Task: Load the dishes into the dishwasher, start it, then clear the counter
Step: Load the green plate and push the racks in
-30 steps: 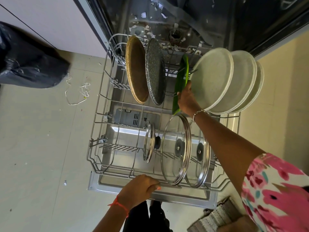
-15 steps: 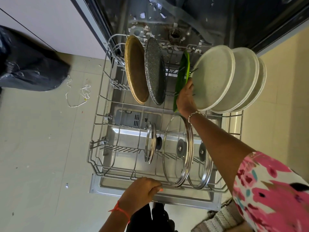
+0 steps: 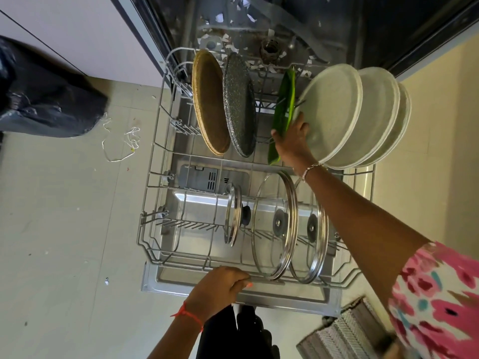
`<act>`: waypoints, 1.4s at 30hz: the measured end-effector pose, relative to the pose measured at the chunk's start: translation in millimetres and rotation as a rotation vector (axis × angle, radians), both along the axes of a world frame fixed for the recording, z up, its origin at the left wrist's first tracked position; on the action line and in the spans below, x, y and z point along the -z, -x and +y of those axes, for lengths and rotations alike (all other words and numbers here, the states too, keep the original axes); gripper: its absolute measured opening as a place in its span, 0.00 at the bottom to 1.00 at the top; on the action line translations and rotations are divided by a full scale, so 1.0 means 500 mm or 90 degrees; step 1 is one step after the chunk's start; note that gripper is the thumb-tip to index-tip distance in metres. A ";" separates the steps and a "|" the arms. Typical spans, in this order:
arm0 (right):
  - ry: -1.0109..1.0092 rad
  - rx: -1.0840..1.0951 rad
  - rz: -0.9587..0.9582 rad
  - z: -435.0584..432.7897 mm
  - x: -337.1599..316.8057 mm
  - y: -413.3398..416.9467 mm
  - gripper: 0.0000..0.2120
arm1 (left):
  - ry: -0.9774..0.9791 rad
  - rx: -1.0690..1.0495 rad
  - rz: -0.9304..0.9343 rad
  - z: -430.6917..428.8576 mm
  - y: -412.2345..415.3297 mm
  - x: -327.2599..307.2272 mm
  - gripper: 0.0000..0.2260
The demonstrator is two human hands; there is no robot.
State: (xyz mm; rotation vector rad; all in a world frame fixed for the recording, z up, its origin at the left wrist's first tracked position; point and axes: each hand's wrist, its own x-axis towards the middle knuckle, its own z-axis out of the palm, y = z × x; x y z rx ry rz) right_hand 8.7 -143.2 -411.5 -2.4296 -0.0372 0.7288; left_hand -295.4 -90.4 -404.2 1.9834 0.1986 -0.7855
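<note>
**Green plate going in at back right of rack: tip and knock risk**

Pinches green plate (image 3: 284, 104) by its near lower edge with right hand (image 3: 294, 141), thumb across the left face, other fingers hidden behind it next to the first of three white plates (image 3: 334, 115). Holds it on edge and tilted, toward the back edge of rack (image 3: 155, 174), right of centre, between speckled dark plate (image 3: 239, 107) and the white ones. Cannot tell whether seated between tines, since the hand hides its base. Grips the rack's front edge with left hand (image 3: 220, 286), fingers curled over the wire, just beside the largest of the glass lids (image 3: 274, 226).

Judged risks:
- Could drop the green plate flat, or onto the nearest white plate, if let go before it sits in a slot. Looks thin and light, so probably slides easily.
- Could nudge the leaning white plates, overhanging the rack's right edge, with the knuckles and chip or unseat them.
- Could clip the lid rims along the front edge with forearm (image 3: 363, 216), passing right above them.
- Could clatter the upright lids together with any tug on the front edge.
</note>
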 end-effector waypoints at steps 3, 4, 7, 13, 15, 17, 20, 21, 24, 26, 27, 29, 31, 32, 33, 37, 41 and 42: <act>-0.055 0.061 -0.112 -0.029 -0.062 0.020 0.24 | 0.014 -0.031 0.000 -0.002 0.003 -0.003 0.12; -0.152 0.090 -0.126 -0.045 -0.091 0.041 0.18 | 0.021 -0.043 -0.010 -0.003 0.003 -0.004 0.11; -0.424 0.171 -0.102 -0.119 -0.187 0.147 0.08 | -0.053 -0.110 -0.068 -0.010 0.012 -0.007 0.10; -0.518 0.380 0.063 -0.288 -0.233 0.428 0.05 | -0.166 -0.376 -0.087 -0.051 0.062 -0.010 0.16; -0.486 0.472 0.137 -0.320 -0.197 0.510 0.08 | -0.144 -0.460 -0.086 -0.068 0.060 -0.010 0.13; -0.437 0.567 0.200 -0.336 -0.152 0.565 0.14 | -0.149 -0.551 -0.082 -0.076 0.047 -0.006 0.13; -0.393 0.618 0.261 -0.341 -0.085 0.603 0.09 | -0.134 -0.648 -0.040 -0.086 0.042 0.005 0.09; -0.385 0.612 0.266 -0.338 -0.064 0.605 0.08 | -0.128 -0.646 -0.030 -0.087 0.046 0.009 0.07; -0.360 0.561 0.288 -0.314 -0.014 0.593 0.12 | -0.085 -0.624 -0.013 -0.082 0.064 0.024 0.07; -0.361 0.520 0.318 -0.296 0.005 0.584 0.13 | 0.015 -0.656 0.022 -0.079 0.073 0.027 0.08; -0.371 0.505 0.323 -0.288 0.011 0.581 0.12 | 0.057 -0.670 0.028 -0.077 0.076 0.028 0.08; -0.397 0.493 0.304 -0.280 0.020 0.579 0.12 | 0.088 -0.670 0.029 -0.076 0.081 0.027 0.08; -0.418 0.492 0.281 -0.278 0.025 0.581 0.10 | 0.089 -0.665 0.025 -0.075 0.082 0.030 0.09; -0.425 0.496 0.276 -0.279 0.026 0.581 0.09 | 0.090 -0.670 0.023 -0.076 0.081 0.033 0.09; -0.427 0.499 0.275 -0.279 0.028 0.581 0.08 | 0.091 -0.676 0.022 -0.075 0.080 0.036 0.10; -0.414 0.482 0.281 -0.276 0.035 0.573 0.05 | 0.112 -0.690 0.018 -0.067 0.078 0.042 0.10; -0.401 0.465 0.282 -0.266 0.037 0.541 0.06 | 0.112 -0.694 0.004 -0.054 0.051 0.047 0.11; -0.402 0.459 0.281 -0.264 0.037 0.528 0.07 | 0.110 -0.696 -0.001 -0.051 0.038 0.049 0.11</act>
